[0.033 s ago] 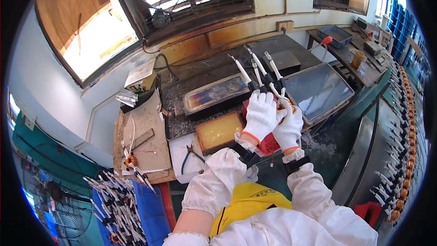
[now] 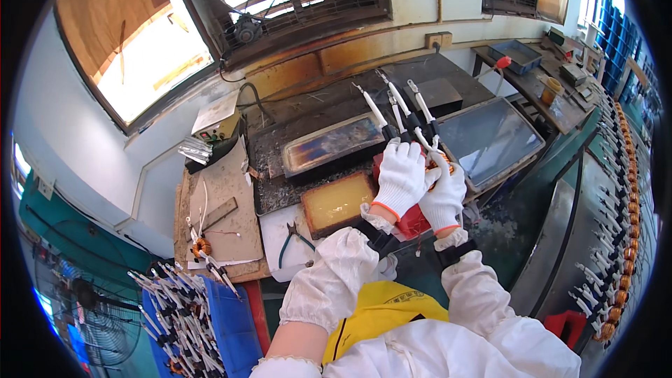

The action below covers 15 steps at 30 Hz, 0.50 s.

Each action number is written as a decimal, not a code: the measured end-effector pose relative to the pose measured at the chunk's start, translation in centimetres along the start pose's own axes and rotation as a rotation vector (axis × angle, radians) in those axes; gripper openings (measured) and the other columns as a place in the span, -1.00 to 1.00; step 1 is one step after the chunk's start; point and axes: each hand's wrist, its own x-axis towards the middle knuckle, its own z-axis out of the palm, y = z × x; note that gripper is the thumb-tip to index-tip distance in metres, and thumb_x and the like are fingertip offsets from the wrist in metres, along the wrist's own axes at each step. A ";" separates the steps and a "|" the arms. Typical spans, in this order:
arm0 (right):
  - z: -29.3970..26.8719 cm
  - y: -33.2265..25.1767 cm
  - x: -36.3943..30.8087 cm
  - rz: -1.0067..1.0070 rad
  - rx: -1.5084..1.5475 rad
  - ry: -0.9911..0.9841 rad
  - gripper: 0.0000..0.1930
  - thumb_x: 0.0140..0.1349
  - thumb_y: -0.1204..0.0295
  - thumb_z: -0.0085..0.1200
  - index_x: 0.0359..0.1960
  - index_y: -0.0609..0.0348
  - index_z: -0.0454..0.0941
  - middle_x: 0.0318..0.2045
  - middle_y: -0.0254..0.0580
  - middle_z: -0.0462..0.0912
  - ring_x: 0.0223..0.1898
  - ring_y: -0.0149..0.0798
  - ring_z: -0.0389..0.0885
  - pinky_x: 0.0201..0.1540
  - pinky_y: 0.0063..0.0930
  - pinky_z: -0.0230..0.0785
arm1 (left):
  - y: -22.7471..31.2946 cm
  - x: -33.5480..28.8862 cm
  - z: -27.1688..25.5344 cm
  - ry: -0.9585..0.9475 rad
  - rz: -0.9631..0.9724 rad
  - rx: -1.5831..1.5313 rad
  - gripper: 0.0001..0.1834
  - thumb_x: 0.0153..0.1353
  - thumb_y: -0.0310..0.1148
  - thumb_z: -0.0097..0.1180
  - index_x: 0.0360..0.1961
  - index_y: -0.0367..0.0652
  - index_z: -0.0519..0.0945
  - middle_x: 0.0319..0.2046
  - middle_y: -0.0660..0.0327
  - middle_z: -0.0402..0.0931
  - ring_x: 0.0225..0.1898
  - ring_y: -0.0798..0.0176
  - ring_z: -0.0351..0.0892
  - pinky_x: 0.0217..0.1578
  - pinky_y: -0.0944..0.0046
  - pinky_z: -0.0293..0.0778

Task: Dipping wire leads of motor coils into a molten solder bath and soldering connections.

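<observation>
My white-gloved left hand is closed around the lower part of several white-sleeved leads with black sleeving. Their metal tips point away from me toward the back of the bench. Beside it, my gloved right hand grips the copper-wound coil that the leads belong to. Most of this coil is covered by the gloves. Something red shows below and between the hands. Left of them lies a shallow tray of yellowish, shiny material, and behind that a rectangular pot with a discoloured metallic surface.
A framed grey panel is right of my hands. Pliers lie on white paper at the left, near another coil on a board. A blue bin holds many leaded coils. More coils line the right side. A fan stands lower left.
</observation>
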 end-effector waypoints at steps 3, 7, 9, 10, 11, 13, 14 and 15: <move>0.2 0.2 0.0 -0.002 -0.019 -0.001 -0.52 -0.06 0.25 0.22 -0.02 -0.06 0.48 -0.16 0.08 0.45 -0.13 0.11 0.47 -0.11 -0.11 0.34 | -0.2 0.1 -0.8 -0.011 0.007 -0.027 -0.64 -0.04 -0.08 0.17 -0.42 -0.19 0.55 -0.44 0.17 0.41 -0.29 0.13 0.42 -0.08 0.07 0.34; 0.2 0.4 -0.1 -0.001 -0.042 0.012 -0.51 -0.07 0.26 0.23 -0.01 -0.06 0.48 -0.15 0.07 0.44 -0.12 0.10 0.46 -0.09 -0.09 0.32 | -0.3 0.6 -1.5 0.239 0.076 -0.031 -0.61 -0.02 -0.13 0.16 -0.30 -0.24 0.56 -0.26 0.07 0.49 -0.09 0.08 0.43 0.08 -0.02 0.29; 0.1 0.3 -0.1 -0.005 -0.031 0.014 -0.50 -0.07 0.26 0.23 -0.01 -0.07 0.48 -0.15 0.07 0.43 -0.12 0.10 0.45 -0.09 -0.09 0.31 | -0.8 0.5 -1.6 0.238 0.099 -0.057 -0.61 -0.01 -0.14 0.15 -0.27 -0.26 0.56 -0.21 0.05 0.50 -0.04 0.07 0.42 0.14 -0.05 0.23; 0.1 0.1 -0.1 -0.010 -0.019 0.017 -0.50 -0.07 0.26 0.23 0.00 -0.07 0.48 -0.15 0.06 0.43 -0.12 0.09 0.45 -0.09 -0.09 0.31 | -1.1 0.3 -1.5 0.237 0.122 -0.081 -0.60 0.00 -0.15 0.15 -0.24 -0.27 0.56 -0.16 0.02 0.50 0.01 0.05 0.42 0.20 -0.08 0.17; 0.0 -0.1 -0.1 -0.012 -0.015 0.015 -0.50 -0.07 0.26 0.23 0.00 -0.07 0.48 -0.15 0.06 0.43 -0.12 0.09 0.45 -0.09 -0.09 0.31 | -1.5 -0.2 -0.9 0.237 0.120 -0.077 -0.60 0.00 -0.15 0.15 -0.24 -0.27 0.56 -0.16 0.02 0.50 0.01 0.05 0.42 0.20 -0.08 0.17; 0.1 -0.5 0.2 0.000 -0.050 -0.007 -0.48 -0.09 0.26 0.24 0.00 -0.07 0.47 -0.16 0.05 0.43 -0.12 0.09 0.45 -0.10 -0.09 0.31 | -2.1 -0.7 0.3 0.065 0.038 -0.005 -0.62 0.03 -0.15 0.13 -0.27 -0.26 0.57 -0.16 0.03 0.51 0.02 0.04 0.42 0.24 -0.10 0.11; 0.2 -0.5 0.2 -0.003 -0.048 -0.007 -0.48 -0.09 0.26 0.24 0.00 -0.07 0.47 -0.16 0.05 0.43 -0.12 0.09 0.45 -0.10 -0.09 0.31 | -2.3 -0.9 0.9 0.066 0.037 -0.002 -0.62 0.03 -0.15 0.13 -0.27 -0.26 0.57 -0.16 0.03 0.51 0.02 0.04 0.42 0.24 -0.10 0.11; 0.1 -0.3 0.0 -0.008 -0.045 0.008 -0.48 -0.09 0.26 0.24 0.01 -0.07 0.47 -0.16 0.05 0.43 -0.12 0.09 0.45 -0.10 -0.10 0.31 | -2.1 -0.8 0.9 0.057 0.032 -0.017 -0.63 0.05 -0.15 0.12 -0.28 -0.26 0.57 -0.16 0.03 0.51 0.02 0.05 0.43 0.25 -0.09 0.09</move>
